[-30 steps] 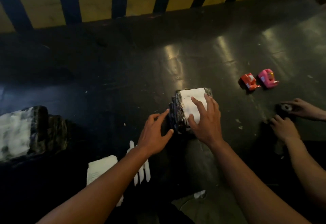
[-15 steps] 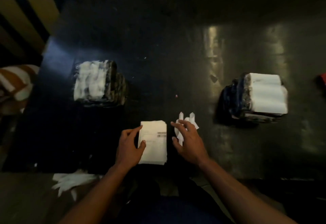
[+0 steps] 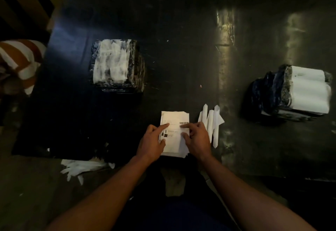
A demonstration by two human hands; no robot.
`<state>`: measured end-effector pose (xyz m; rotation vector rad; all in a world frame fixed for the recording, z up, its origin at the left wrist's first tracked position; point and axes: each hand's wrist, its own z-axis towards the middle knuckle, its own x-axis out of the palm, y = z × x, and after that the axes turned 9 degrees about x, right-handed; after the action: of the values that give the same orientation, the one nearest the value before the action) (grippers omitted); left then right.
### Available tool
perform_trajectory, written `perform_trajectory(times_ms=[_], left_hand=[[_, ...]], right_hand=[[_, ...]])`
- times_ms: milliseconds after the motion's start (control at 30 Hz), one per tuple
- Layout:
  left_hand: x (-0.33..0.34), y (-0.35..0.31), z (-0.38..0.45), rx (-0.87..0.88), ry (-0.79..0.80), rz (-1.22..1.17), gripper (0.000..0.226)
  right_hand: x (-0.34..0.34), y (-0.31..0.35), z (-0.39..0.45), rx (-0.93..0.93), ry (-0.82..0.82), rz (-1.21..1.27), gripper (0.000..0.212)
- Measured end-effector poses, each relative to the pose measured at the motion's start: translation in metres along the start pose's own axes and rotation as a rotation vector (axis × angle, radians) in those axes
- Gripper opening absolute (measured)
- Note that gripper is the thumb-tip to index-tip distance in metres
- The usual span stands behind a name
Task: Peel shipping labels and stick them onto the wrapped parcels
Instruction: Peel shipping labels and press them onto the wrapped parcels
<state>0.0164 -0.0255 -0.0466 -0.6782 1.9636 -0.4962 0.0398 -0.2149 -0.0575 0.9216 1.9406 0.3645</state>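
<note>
Both hands work the label stack (image 3: pixel 174 121): left hand (image 3: pixel 151 142) pins with flat fingers, right hand (image 3: pixel 197 139) pinches its three-o'clock edge; peel next.

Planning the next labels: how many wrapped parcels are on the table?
2: one parcel at far left, its top whitish; one labelled parcel at the right edge. Others may lie outside the frame.
</note>
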Motion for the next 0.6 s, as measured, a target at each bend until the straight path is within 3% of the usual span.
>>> perform_trajectory(times_ms=[133, 600], left_hand=[[-0.002, 0.005, 0.002, 0.000, 0.051, -0.002, 0.073], [-0.001, 0.010, 0.002, -0.003, 0.093, -0.003, 0.081]], right_hand=[[-0.001, 0.001, 0.006, 0.020, -0.056, 0.048, 0.015], [-0.001, -0.012, 0.004, 0.041, -0.192, 0.094, 0.022]])
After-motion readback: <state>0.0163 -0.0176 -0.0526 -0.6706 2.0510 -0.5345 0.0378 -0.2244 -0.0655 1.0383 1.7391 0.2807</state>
